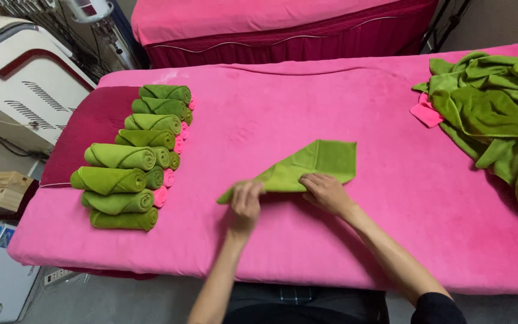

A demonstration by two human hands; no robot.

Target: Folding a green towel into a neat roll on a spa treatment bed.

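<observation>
Both hands rest on the near edge of a folded green towel [307, 168] that lies flat on the pink bed cover [343, 240]. The left hand [246, 203] curls its fingers over the towel's pointed left end, pinching the cloth between thumb and fingertips. The right hand [326, 192] lies just beside it, palm down with fingers loosely bent, pressing the towel's lower edge without closing round it. The towel runs away from the hands up and to the right, its far end squared off. Well to the left of the left hand stands a tidy stack of rolled green towels [130, 159], laid in rows with a few rolled pink towels [172, 168] tucked against their right side; they sit beside a dark red pillow [91, 129]. Far off to the right of the right hand lies a loose heap of unfolded green towels [493, 114], with a pink cloth [425, 113] poking out at its left edge. Beyond the hands, past the bed's far side, a second pink bed [259, 18] stands, and a white machine [19, 84] sits off to the far left.
</observation>
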